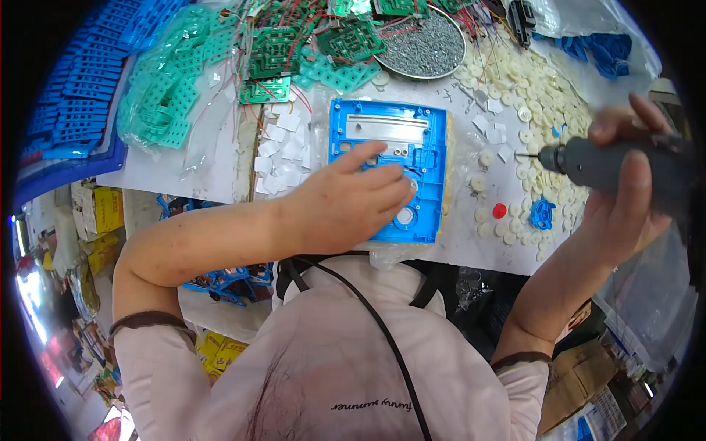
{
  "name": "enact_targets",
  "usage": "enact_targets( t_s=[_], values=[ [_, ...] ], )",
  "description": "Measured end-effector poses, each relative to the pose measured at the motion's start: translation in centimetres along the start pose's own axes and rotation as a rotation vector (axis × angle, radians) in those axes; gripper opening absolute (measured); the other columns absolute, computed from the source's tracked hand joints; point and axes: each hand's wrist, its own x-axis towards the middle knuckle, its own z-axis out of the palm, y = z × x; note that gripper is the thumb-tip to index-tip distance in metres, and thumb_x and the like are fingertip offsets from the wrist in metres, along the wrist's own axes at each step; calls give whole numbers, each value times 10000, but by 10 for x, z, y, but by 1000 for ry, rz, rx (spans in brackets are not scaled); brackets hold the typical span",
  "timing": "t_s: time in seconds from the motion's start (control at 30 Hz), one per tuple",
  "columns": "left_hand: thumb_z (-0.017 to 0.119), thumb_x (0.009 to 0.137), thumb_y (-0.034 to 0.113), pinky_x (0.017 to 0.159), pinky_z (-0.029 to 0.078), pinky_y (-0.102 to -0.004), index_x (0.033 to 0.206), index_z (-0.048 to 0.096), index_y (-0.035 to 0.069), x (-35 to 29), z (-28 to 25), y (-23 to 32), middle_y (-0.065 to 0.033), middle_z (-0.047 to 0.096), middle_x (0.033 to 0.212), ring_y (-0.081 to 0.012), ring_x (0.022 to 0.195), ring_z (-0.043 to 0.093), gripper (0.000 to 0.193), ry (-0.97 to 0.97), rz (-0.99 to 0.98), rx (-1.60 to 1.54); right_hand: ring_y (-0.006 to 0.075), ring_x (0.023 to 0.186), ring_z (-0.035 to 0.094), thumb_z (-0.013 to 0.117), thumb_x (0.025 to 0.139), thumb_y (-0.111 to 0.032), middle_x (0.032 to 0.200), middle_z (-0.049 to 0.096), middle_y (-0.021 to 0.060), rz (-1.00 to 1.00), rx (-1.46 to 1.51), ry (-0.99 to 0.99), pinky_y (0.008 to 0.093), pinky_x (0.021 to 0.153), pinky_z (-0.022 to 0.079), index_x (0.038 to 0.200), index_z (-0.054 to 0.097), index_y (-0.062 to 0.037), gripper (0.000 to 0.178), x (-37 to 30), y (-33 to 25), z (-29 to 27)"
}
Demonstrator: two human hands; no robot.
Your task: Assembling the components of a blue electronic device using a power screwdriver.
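Note:
In front of me lies a blue plastic casing (435,169), its inner side up, with a long silvery strip (386,126) near its far end and a white ring-shaped part (405,215) near its close end. My left hand (360,195) is over its left half, index finger stretched, the other fingers bent together at a round boss; what their tips hold is too small to tell. Raised at the right, my right hand (625,176) grips a dark grey electric screwdriver (588,162). Its thin bit points left toward the casing, apart from it.
Behind the casing stand a round dish of small screws (423,48) and a heap of green circuit boards (276,51) with wires. Cream plastic discs (544,95) spread across the right. White square pads (283,151) and teal perforated sheets (165,110) lie left; a red disc (500,211) lies right.

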Motion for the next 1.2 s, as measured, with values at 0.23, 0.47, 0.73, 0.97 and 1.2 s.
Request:
enact_targets(
  t_s=[0.23, 0.47, 0.73, 0.97, 1.2],
  values=[
    [626, 822, 154, 1022, 408, -468, 1168, 660, 37, 6, -3, -1, -68, 629, 1185, -241, 1136, 564, 367, -11, -46, -82, 180, 695, 542, 655, 934, -333, 806, 579, 141, -27, 66, 65, 273, 631, 425, 1305, 529, 81, 570, -22, -8, 3],
    [692, 824, 75, 947, 469, -434, 1154, 680, 73, -17, -28, -48, -105, 664, 1144, -297, 1049, 610, 330, 418, -365, -280, 182, 735, 450, 588, 960, -368, 768, 481, 97, -13, 37, 89, 312, 661, 336, 1324, 495, 37, 552, -44, -2, -6],
    [709, 868, 112, 657, 505, -328, 917, 730, 40, -73, -84, -123, -97, 688, 829, -219, 717, 655, 89, 491, -798, 11, 179, 724, 430, 593, 940, -387, 736, 472, 68, 0, 58, 174, 317, 655, 315, 1295, 533, -8, 523, -56, 1, -12],
    [737, 827, 202, 781, 477, -415, 827, 681, 99, 56, -20, -137, -68, 595, 831, -271, 871, 619, 118, 391, -310, 37, 178, 676, 478, 683, 910, -362, 702, 528, 70, -10, 152, 171, 294, 614, 356, 1236, 544, 3, 509, -33, 0, 33],
    [639, 855, 230, 946, 405, -481, 812, 749, 175, 108, 14, -157, -6, 665, 900, -212, 988, 629, 131, 150, -252, 299, 176, 658, 500, 724, 891, -351, 700, 556, 79, -12, 229, 173, 274, 588, 371, 1229, 537, 11, 529, -35, 2, 33]
  ],
)
